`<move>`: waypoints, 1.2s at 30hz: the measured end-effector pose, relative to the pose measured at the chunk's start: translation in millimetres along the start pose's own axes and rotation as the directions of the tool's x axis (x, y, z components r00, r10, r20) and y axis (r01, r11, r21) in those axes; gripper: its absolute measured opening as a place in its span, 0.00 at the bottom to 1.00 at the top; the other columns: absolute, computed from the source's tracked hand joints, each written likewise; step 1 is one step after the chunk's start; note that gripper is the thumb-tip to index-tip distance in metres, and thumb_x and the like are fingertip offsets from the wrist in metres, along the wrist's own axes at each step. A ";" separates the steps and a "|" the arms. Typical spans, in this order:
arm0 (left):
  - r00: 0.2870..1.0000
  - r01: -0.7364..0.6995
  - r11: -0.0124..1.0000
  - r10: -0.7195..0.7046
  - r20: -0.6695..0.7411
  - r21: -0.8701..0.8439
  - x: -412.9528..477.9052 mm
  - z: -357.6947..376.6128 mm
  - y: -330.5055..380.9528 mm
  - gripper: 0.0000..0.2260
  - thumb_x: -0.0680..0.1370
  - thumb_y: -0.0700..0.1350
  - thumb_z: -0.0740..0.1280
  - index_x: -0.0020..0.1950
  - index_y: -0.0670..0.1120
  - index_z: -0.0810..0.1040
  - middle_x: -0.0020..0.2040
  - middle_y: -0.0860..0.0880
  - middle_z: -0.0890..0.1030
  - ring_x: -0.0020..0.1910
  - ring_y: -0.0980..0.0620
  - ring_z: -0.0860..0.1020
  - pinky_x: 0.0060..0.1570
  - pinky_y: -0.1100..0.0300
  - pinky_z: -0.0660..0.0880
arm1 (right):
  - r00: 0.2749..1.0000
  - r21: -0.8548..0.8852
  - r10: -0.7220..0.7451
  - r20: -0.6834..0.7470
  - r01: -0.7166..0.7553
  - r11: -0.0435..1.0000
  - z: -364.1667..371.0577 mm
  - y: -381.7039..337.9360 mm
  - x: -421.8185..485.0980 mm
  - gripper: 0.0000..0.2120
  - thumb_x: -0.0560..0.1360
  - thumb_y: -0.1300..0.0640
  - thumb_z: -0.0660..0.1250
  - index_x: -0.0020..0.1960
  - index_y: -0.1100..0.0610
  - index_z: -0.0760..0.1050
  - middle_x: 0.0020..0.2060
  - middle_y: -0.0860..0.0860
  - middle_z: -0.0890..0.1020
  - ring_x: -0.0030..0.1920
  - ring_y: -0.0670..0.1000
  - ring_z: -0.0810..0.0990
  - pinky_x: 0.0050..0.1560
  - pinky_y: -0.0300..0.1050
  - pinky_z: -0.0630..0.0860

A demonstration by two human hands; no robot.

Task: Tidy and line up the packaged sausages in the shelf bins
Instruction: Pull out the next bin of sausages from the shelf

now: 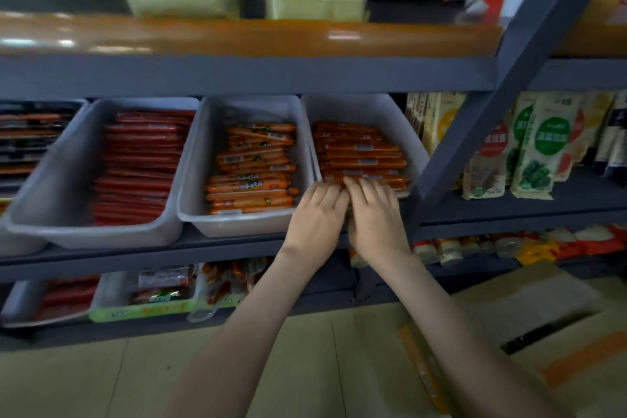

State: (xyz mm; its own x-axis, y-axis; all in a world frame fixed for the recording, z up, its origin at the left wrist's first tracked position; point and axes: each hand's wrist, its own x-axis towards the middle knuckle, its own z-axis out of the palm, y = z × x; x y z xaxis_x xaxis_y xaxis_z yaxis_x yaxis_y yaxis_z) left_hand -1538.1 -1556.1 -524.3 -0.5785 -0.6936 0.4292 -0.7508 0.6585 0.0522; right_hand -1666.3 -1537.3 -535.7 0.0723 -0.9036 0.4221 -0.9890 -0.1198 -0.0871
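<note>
Both hands [315, 214] [376, 217] on front sausages [364, 176]

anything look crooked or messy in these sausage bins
Yes: the orange sausage packs in the middle grey plastic bin lie at differing angles in uneven clumps. The red packs in the left bin look straighter, as do those in the right bin, where the left hand and right hand rest.

The bare left forearm [258, 309] and bare right forearm [451, 326] are extended forward and are angled toward each other at the wrists. The bare left hand [319, 214] is held palm down, its fingers [334, 192] nearly straight. The bare right hand [376, 217] is set against it, palm down, fingers [356, 185] lightly bent and spread.
</note>
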 end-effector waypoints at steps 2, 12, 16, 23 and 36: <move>0.995 0.087 0.996 -0.088 0.048 0.020 -8.7 -11.0 -4.2 0.19 0.70 0.37 0.63 0.61 0.38 0.76 0.58 0.40 0.79 0.59 0.42 0.77 0.65 0.46 0.68 | 0.994 0.035 0.051 0.098 -0.055 0.998 -9.6 -15.2 0.7 0.31 0.65 0.63 0.74 0.67 0.62 0.71 0.60 0.58 0.78 0.62 0.59 0.75 0.67 0.56 0.66; 0.815 0.240 0.962 -0.272 0.512 0.130 -39.4 -49.6 -15.5 0.35 0.79 0.37 0.55 0.76 0.45 0.32 0.78 0.45 0.39 0.76 0.48 0.39 0.74 0.53 0.38 | 0.915 -0.045 0.063 0.399 -0.050 0.998 -22.6 -22.5 29.9 0.04 0.70 0.67 0.69 0.43 0.62 0.77 0.40 0.58 0.81 0.45 0.60 0.80 0.53 0.52 0.73; 0.808 0.253 0.960 -0.277 0.520 0.117 -35.9 -46.9 -19.7 0.34 0.79 0.38 0.54 0.76 0.45 0.34 0.78 0.45 0.44 0.77 0.48 0.43 0.74 0.54 0.39 | 0.930 -0.003 0.016 0.367 -0.016 1.000 -14.6 -16.5 30.6 0.12 0.61 0.74 0.71 0.35 0.59 0.74 0.32 0.55 0.80 0.36 0.58 0.80 0.39 0.49 0.71; 0.838 0.268 0.960 -0.277 0.470 0.087 -38.5 -42.0 -17.5 0.32 0.80 0.39 0.53 0.77 0.46 0.35 0.78 0.45 0.47 0.77 0.47 0.45 0.75 0.52 0.41 | 0.989 0.073 0.032 0.142 -0.043 0.996 -24.9 -4.1 35.2 0.20 0.60 0.77 0.69 0.34 0.54 0.66 0.30 0.55 0.78 0.32 0.59 0.77 0.38 0.45 0.65; 0.703 0.697 0.535 -0.642 0.307 -0.477 -13.1 -60.1 14.0 0.15 0.79 0.46 0.60 0.61 0.40 0.75 0.53 0.44 0.74 0.56 0.41 0.74 0.51 0.57 0.71 | 0.981 0.278 0.118 0.154 -0.158 0.948 -43.6 -0.3 43.0 0.14 0.74 0.68 0.64 0.36 0.55 0.63 0.34 0.51 0.76 0.39 0.59 0.77 0.37 0.52 0.74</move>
State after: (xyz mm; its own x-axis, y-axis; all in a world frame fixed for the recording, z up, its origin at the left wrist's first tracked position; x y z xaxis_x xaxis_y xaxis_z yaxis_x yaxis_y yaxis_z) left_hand -1521.9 -1520.3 -475.0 -0.0224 -0.9997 -0.0085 -0.6533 0.0082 0.7570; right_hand -1668.5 -1558.1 -478.1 -0.0258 -0.9639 0.2649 -0.9126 -0.0854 -0.3999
